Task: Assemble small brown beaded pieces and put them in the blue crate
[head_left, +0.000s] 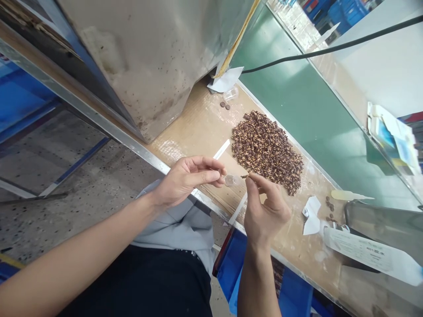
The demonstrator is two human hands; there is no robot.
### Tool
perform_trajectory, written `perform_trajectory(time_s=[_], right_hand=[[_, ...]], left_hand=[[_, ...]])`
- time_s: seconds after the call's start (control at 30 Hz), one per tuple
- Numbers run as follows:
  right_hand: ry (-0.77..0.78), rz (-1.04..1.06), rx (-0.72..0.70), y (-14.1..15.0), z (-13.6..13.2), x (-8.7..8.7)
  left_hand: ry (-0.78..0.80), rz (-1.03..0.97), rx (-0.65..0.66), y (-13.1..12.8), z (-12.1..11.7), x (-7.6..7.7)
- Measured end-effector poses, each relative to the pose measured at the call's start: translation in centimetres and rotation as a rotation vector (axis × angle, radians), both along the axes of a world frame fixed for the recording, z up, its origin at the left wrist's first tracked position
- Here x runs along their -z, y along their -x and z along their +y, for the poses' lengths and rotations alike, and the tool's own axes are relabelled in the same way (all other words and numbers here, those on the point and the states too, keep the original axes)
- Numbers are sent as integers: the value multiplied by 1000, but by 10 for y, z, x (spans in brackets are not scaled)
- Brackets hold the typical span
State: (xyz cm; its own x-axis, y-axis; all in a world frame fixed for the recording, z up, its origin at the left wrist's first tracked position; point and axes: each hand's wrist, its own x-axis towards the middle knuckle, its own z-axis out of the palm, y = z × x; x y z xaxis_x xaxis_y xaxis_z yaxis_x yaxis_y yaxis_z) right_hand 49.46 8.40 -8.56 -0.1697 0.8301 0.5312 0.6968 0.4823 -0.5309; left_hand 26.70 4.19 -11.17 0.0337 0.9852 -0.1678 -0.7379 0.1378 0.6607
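My left hand (188, 178) pinches a small clear round cap (231, 180) between thumb and forefinger, just above the near edge of the taped bench (198, 127). My right hand (264, 209) pinches a tiny brown part (245, 176) at its fingertips, held almost touching the clear cap. A large heap of the same brown parts (267, 149) lies on the bench just beyond both hands.
A dirty metal housing (148, 57) stands at the back left. A green conveyor belt (313, 119) runs along the far side with a black cable (330, 48) above it. White paper scraps (310, 215), a small glue bottle (350, 195), a labelled bag (370, 253) and a blue bin (291, 295) lie right.
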Motion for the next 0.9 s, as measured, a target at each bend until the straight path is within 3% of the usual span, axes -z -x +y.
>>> perform_trajectory(time_s=[0.4,0.63,0.9], right_hand=[[-104,-97,-59,-1,-1,-3],[-46,-41,-27,-4,-4,2],[69,351,120,-2,-18,-5]], left_hand=[[-4,1,5,-1,0,-1],[-1,2,-1,1,-1,2],[57,-90,53,-5,-10,-1]])
